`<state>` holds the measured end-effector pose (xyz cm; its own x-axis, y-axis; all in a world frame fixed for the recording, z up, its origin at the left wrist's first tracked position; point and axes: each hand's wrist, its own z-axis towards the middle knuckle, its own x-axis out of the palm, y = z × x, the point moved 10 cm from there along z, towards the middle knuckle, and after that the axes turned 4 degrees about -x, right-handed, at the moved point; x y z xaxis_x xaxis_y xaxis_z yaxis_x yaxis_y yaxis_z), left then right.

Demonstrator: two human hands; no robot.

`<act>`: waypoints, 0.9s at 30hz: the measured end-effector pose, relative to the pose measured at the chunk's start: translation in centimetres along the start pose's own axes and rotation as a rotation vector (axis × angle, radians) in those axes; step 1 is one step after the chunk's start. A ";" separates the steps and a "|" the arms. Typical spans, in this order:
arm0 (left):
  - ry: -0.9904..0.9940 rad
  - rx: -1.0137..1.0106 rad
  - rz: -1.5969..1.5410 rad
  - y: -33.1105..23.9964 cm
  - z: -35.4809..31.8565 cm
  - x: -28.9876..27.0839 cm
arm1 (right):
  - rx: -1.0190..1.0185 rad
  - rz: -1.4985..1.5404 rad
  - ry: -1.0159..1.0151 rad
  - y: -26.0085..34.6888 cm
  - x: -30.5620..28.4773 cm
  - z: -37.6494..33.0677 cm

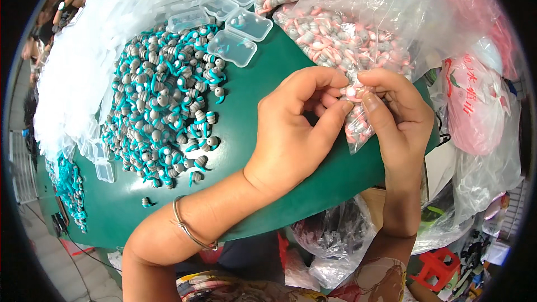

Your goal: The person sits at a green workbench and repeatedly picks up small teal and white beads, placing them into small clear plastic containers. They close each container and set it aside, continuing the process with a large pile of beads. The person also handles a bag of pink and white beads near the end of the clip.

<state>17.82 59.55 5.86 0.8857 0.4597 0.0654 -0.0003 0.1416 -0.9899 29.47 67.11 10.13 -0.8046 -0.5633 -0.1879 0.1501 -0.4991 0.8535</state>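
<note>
My left hand (pixel 296 126) and my right hand (pixel 404 114) meet at the right part of the green table. Both are closed, thumbs and fingertips pinching a small pink-and-white piece (pixel 351 91) between them. My fingers partly cover it, so its full shape is hidden. Right behind and below the fingertips lies a clear plastic bag (pixel 366 50) full of pink-and-grey pieces, its pointed corner hanging toward me. To the left of my hands spreads a big heap of small grey ribbed pieces with teal curved tails (pixel 159 103), which look like earplugs.
Small clear hinged cases (pixel 234 47) lie open beyond the heap, with a large mound of them (pixel 89 50) at the far left. Teal pieces (pixel 70 190) lie at the table's left end. Pinkish plastic bags (pixel 475 106) and a red stool (pixel 436 268) are at the right.
</note>
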 end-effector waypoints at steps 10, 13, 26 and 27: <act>0.037 0.267 0.179 -2.9 -0.6 0.4 | 0.092 0.335 0.091 -0.8 0.1 -0.2; 0.039 0.292 0.184 -2.9 -0.6 0.4 | 0.088 0.346 0.097 -0.8 0.3 -0.2; 0.027 0.313 0.242 -3.2 -0.6 0.4 | 0.071 0.296 0.089 -0.8 0.4 -0.2; 0.024 0.325 0.250 -3.3 -0.6 0.4 | 0.076 0.299 0.085 -0.8 0.3 -0.3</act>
<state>18.46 58.70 9.06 0.8503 0.4949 -0.1790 -0.3602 0.2993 -0.8836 29.21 67.14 9.26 -0.6797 -0.7324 0.0399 0.3270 -0.2539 0.9103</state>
